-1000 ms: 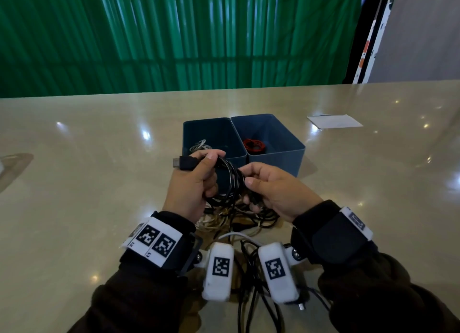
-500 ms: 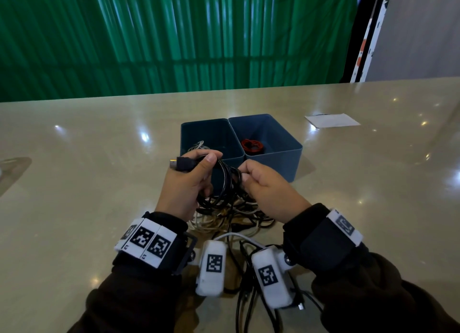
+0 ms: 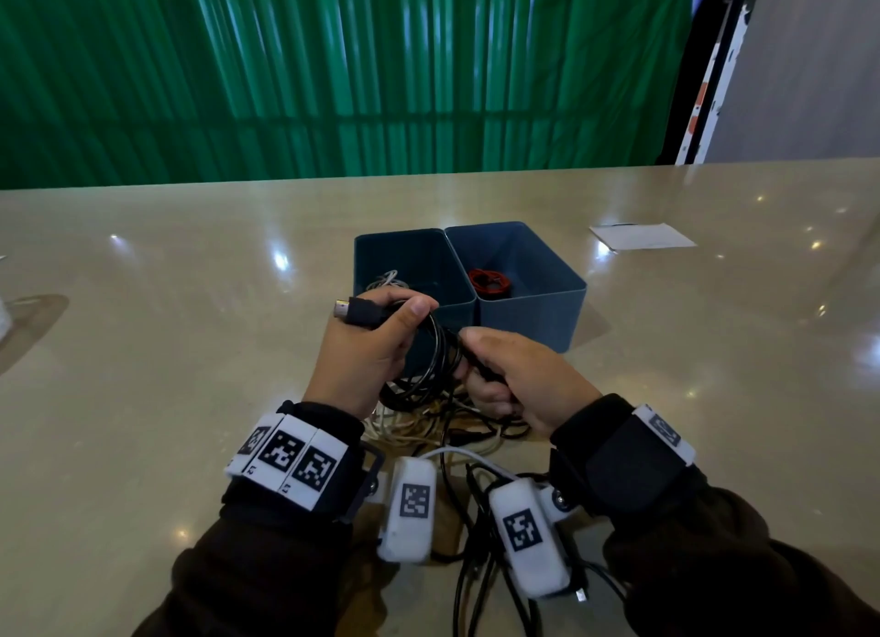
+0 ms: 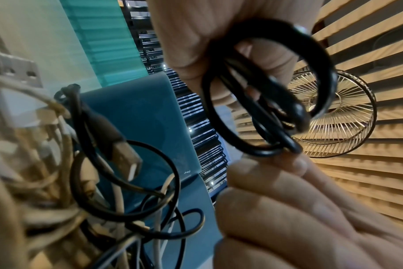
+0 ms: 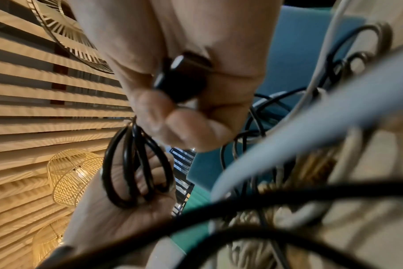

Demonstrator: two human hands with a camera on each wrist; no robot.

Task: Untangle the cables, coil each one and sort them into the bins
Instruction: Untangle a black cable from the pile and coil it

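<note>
My left hand (image 3: 390, 315) grips a coiled black cable (image 3: 440, 351) just in front of the bins, its plug (image 3: 357, 311) sticking out to the left under my thumb. My right hand (image 3: 471, 358) pinches a strand of the same cable right beside the coil. The loops show close up in the left wrist view (image 4: 208, 102) and the right wrist view (image 5: 128, 163). A tangle of white, beige and black cables (image 3: 428, 429) lies on the table under both hands. The left blue bin (image 3: 405, 241) holds a white cable (image 3: 388, 279). The right blue bin (image 3: 533, 312) holds a red coil (image 3: 488, 281).
The two bins stand side by side on a glossy beige table (image 3: 166, 351). A white sheet of paper (image 3: 640, 236) lies at the far right. More black cable (image 3: 471, 584) trails toward the near edge between my wrists. A green wall (image 3: 333, 65) runs behind the table.
Both hands stay at the black coil. The right hand has shifted its pinch slightly along the strand next to the loops; the left keeps its hold on plug and coil.
</note>
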